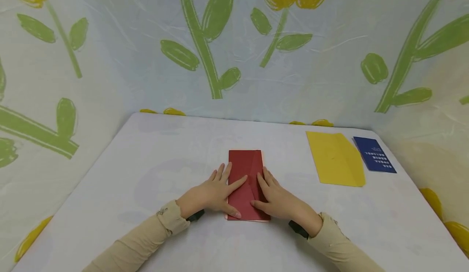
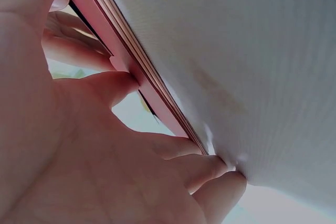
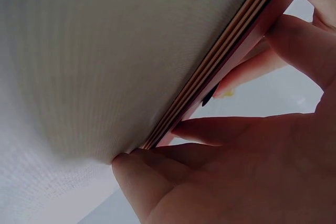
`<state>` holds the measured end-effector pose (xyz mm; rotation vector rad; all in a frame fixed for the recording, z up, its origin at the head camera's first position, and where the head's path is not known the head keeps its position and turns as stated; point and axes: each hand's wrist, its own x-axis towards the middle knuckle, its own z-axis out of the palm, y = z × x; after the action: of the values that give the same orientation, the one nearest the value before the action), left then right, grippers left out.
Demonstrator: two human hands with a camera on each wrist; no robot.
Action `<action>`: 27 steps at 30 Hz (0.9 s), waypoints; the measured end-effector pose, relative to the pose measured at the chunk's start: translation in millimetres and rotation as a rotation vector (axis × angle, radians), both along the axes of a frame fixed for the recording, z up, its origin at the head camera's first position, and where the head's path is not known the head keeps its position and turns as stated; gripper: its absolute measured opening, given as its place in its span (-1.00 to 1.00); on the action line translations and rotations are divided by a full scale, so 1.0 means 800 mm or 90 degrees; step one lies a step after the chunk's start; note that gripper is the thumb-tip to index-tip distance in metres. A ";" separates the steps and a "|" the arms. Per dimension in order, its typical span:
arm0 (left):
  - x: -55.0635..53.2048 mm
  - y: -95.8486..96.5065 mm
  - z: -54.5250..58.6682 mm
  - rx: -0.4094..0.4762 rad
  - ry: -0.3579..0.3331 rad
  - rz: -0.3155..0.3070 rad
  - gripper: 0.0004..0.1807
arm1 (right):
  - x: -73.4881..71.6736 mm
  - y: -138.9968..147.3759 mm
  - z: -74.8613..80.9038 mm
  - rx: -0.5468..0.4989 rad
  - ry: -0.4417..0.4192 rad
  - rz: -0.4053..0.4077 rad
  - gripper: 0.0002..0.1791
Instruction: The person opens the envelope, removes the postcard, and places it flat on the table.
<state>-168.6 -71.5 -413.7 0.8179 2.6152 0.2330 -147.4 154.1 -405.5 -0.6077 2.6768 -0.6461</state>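
Note:
A dark red envelope with a slanted flap seam lies flat on top of a small stack, long side pointing away from me. Pale edges of lower layers peek out at its right and near sides. My left hand rests along the left side, fingers spread, with thumb and index finger on the red face. On the opposite side, my right hand has its fingertips along the right edge and its thumb on top. Both wrist views show the stack's layered edge close to the white cloth, with fingertips against it.
A yellow envelope lies at the right rear of the white-covered table. Beside it, farther right, is a dark blue card or envelope with white print. A flower-patterned cloth rises behind and at both sides.

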 end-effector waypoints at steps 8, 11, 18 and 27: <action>0.001 0.000 0.001 -0.005 0.005 0.002 0.16 | -0.001 -0.002 -0.002 -0.001 -0.012 -0.005 -0.07; 0.002 0.000 0.001 -0.012 0.006 0.001 0.16 | -0.001 -0.003 -0.004 -0.002 -0.018 -0.004 -0.08; 0.003 0.002 0.004 -0.017 0.003 0.000 0.17 | -0.003 0.001 -0.002 -0.016 -0.035 0.001 -0.12; 0.000 0.001 0.001 -0.023 0.003 0.000 0.20 | -0.019 0.019 0.007 -0.097 -0.122 0.021 -0.10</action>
<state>-168.4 -70.9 -413.2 0.8071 2.6164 0.1838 -162.4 169.6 -400.3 -0.5942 2.4513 -0.8589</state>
